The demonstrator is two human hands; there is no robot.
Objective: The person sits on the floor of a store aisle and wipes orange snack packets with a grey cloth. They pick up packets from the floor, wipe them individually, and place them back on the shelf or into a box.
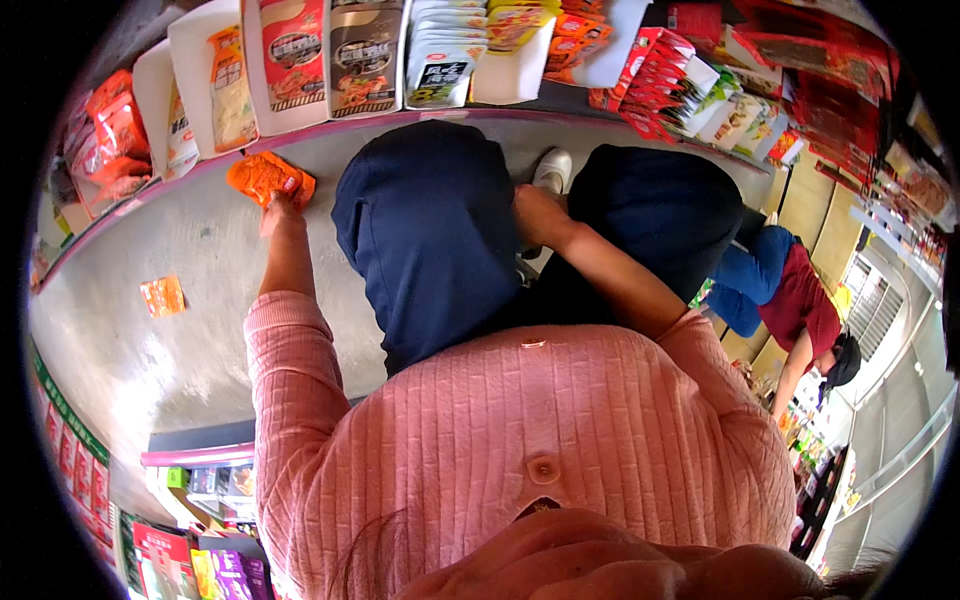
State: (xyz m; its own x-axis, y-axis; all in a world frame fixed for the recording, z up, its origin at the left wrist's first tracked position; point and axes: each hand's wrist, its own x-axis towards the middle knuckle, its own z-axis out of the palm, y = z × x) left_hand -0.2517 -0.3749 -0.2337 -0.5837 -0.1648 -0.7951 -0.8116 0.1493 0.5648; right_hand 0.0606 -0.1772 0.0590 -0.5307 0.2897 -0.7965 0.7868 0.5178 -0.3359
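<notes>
My left hand [277,213] holds an orange snack packet [264,177] over the grey floor, close to the edge of the lowest shelf. My right hand [538,216] is between my bent knees, against the inner side of the left one, its fingers partly hidden. Another orange packet [163,295] lies flat on the floor at the left. In front, open white boxes on the shelf hold upright packets: a red packet [294,56], a brown packet [365,60], white packets [442,71] and an orange-and-cream packet [231,90].
The shelf's edge [330,127] curves across the front. Red packets [656,82] stand at its right part. A person [806,300] in a dark red top and jeans bends at the right. A lower shelf with a pink edge [199,456] is behind at the left.
</notes>
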